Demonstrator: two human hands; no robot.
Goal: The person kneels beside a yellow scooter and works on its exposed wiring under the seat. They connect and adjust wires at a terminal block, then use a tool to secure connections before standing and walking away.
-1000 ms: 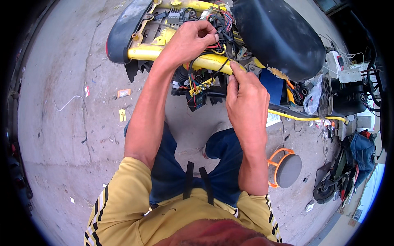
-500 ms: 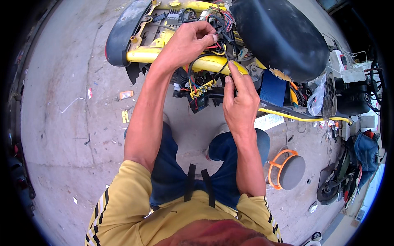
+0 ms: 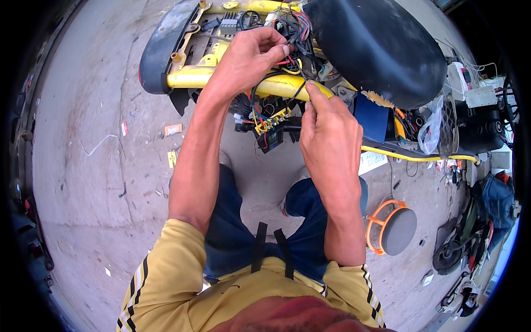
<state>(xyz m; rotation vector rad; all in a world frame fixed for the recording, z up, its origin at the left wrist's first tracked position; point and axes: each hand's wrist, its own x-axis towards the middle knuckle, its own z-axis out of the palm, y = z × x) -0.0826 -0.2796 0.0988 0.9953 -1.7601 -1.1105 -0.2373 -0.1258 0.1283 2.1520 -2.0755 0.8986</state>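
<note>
My left hand [image 3: 253, 57] reaches over the yellow frame tube [image 3: 188, 77] of a scooter, thumb and fingertips pinched on a dark wire at the edge of a tangled wiring bundle [image 3: 301, 26]. On the near side of the tube, my right hand [image 3: 332, 130] is closed, its index finger and thumb around a black cable [image 3: 298, 90] that crosses the yellow metal; the fingers partly cover the grip. Below the tube hangs a black module [image 3: 270, 140] with a yellow terminal strip and loose thin wires. A finned silver controller [image 3: 228, 25] sits farther left inside the frame.
The black seat [image 3: 381, 50] is tipped up at the right of the wiring. A round stool with an orange frame [image 3: 399, 231] stands on the concrete floor to my right. Small scraps and an orange packet [image 3: 173, 129] lie on the floor at left.
My right hand has turned so more of its back shows, its fingertips still at the cable. My left hand stays pinched at the wires. The view has shifted slightly.
</note>
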